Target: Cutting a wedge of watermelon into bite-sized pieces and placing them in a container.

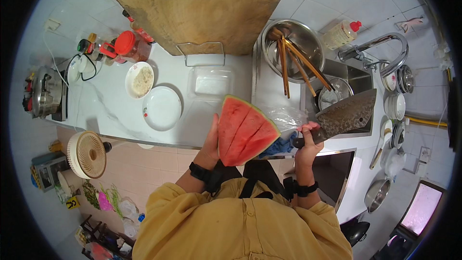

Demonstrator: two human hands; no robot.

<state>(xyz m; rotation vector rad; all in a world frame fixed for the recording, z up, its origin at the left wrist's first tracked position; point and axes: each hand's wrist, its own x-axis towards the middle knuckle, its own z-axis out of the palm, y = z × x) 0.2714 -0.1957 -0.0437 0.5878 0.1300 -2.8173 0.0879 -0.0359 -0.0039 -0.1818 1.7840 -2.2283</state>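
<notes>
A large wedge of watermelon (247,130) rests in my left hand (210,146), which supports it from the left and below. Two dark lines, apparently cuts, run across its red flesh, and the green rind faces up and right. My right hand (309,147) grips the handle of a cleaver (348,112); the broad, dark-mottled blade points right, over the sink edge. Crumpled clear plastic film (285,116) trails left from beside that hand, and a pinkish bit shows at the fingers. Behind the wedge, a clear plastic container (211,86) sits on the counter.
Left on the counter are a white plate (162,110) and a bowl of pale food (135,68). A big wooden board (202,7) leans at the back. Chopsticks (306,63) rest in a steel basin (269,48) beside the sink (366,79). A blue cloth (279,147) lies near the front edge.
</notes>
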